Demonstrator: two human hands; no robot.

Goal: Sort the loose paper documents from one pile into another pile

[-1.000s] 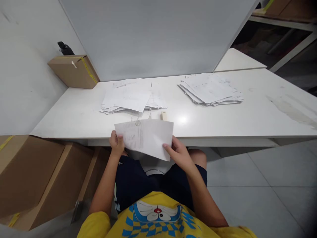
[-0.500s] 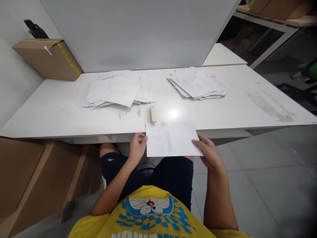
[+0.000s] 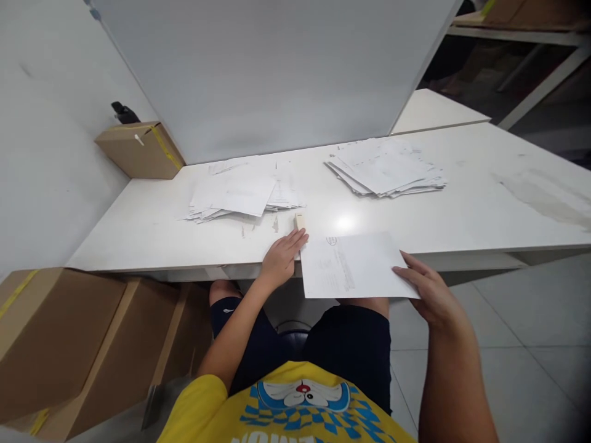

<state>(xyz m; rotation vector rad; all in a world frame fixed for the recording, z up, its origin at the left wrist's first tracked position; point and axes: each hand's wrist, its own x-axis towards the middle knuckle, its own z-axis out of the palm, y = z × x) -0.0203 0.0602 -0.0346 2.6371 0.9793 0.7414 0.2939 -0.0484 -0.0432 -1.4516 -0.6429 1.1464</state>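
My right hand (image 3: 431, 288) pinches the right edge of a white printed sheet of paper (image 3: 369, 267), thumb on top. The sheet lies over the table's front edge and juts out above my lap. Faint print and a dark round mark show on its left part. My left hand (image 3: 284, 255) is stretched out flat at the sheet's left edge, fingers reaching a small cream block (image 3: 300, 220). The fingers cover the block's lower end, and whether they touch it I cannot tell.
On the white table (image 3: 152, 234) lie a left paper pile (image 3: 240, 187) and a right paper pile (image 3: 388, 166). A taped cardboard box (image 3: 138, 151) stands at the back left, by a white upright panel (image 3: 258, 74). Large cardboard boxes (image 3: 60, 332) stand at lower left.
My left hand has let go of the sheet's left edge and moved forward to the cream block, its fingers straightened. My right hand still holds the sheet. The view has shifted left.
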